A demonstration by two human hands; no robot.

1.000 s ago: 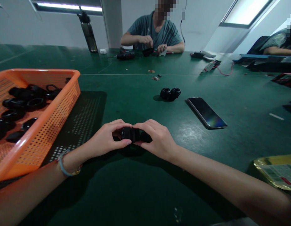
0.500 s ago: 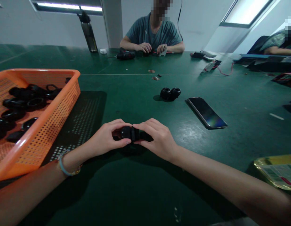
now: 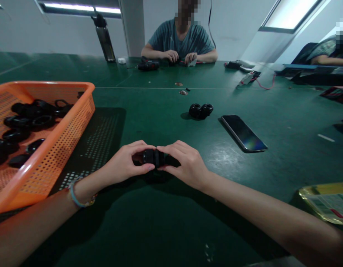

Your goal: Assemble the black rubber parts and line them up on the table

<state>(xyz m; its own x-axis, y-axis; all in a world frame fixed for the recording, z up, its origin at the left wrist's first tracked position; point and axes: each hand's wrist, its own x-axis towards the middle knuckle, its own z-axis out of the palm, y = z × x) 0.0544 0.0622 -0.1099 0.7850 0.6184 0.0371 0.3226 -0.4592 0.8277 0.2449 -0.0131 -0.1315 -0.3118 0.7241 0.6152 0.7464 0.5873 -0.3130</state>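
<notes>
A green table (image 3: 149, 126) fills most of my view, pale walls behind it. Near its middle, on my side, I see the black part (image 3: 149, 158), lying sideways between both hands; whether it touches the table I cannot tell. My left hand (image 3: 129, 162) pinches its left portion between thumb and fingers, and my right hand (image 3: 188, 163) pinches it farther right, both grips closed around it. Beyond sit two black rings (image 3: 200, 111), touching, with a phone (image 3: 244, 133) near them. To the left, an orange basket (image 3: 89, 87) holds more black pieces (image 3: 43, 121). Across from me, a person (image 3: 181, 40) sits.
</notes>
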